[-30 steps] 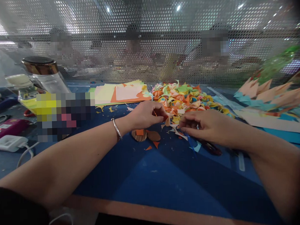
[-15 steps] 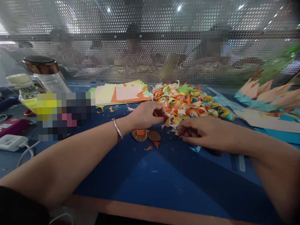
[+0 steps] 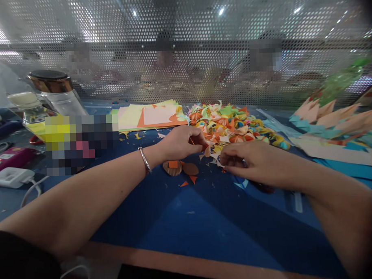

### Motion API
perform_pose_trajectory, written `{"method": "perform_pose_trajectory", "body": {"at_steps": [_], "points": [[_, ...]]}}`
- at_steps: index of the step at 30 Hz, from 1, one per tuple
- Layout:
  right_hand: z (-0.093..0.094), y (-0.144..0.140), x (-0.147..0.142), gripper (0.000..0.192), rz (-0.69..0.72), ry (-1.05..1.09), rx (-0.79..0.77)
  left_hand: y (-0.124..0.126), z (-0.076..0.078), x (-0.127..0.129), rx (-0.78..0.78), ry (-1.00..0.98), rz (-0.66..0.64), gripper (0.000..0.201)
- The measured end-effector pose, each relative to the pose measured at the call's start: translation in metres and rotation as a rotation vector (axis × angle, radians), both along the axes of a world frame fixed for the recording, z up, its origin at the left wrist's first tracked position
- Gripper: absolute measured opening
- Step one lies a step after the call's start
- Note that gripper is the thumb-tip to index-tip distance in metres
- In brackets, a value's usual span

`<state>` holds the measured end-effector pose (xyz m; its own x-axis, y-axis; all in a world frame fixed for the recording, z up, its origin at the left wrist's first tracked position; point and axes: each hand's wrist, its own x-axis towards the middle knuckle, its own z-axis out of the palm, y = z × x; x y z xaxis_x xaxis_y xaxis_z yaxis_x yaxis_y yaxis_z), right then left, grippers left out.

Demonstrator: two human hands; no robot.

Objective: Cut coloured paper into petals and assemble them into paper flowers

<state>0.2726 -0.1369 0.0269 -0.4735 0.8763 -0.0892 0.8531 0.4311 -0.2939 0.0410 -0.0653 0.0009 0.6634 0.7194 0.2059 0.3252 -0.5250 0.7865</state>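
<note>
My left hand (image 3: 187, 140), with a silver bangle at the wrist, is closed in a pinch on a small peach paper piece (image 3: 208, 149) at the near edge of a heap of folded paper pieces (image 3: 231, 123). To its right my right hand (image 3: 240, 160) is curled, its fingertips by some pale paper scraps (image 3: 215, 159); anything inside its fingers is hidden. Something dark (image 3: 265, 188) lies partly under that hand. Two brown discs (image 3: 190, 168) rest side by side below my left hand, one with an orange square (image 3: 174, 164) on it.
Stacked coloured paper sheets (image 3: 160, 116) lie behind my left hand. Bottles (image 3: 54, 95) and a white charger (image 3: 12, 177) stand or lie at left. Pointed folded-paper shapes (image 3: 334, 114) and blue sheets (image 3: 348, 169) are at right. A perforated metal screen (image 3: 194, 25) closes off the back.
Both hands stay almost where they were. My right hand has shifted very slightly left, and the peach paper piece in my left fingers has turned a little.
</note>
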Motion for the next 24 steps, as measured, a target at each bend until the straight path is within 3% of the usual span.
{"method": "perform_pose_trajectory", "body": {"at_steps": [5,17,24], "points": [[-0.003,0.001,-0.002,0.016,0.025,-0.068,-0.071,0.001,-0.001,0.0,0.012,-0.008,-0.002,0.006],[-0.012,0.003,-0.001,0.014,0.059,-0.133,-0.01,0.002,-0.003,0.0,0.013,-0.022,-0.017,0.01],[-0.005,0.003,-0.002,0.014,-0.007,0.014,-0.036,0.001,-0.003,0.0,-0.012,-0.013,-0.015,0.01]]}}
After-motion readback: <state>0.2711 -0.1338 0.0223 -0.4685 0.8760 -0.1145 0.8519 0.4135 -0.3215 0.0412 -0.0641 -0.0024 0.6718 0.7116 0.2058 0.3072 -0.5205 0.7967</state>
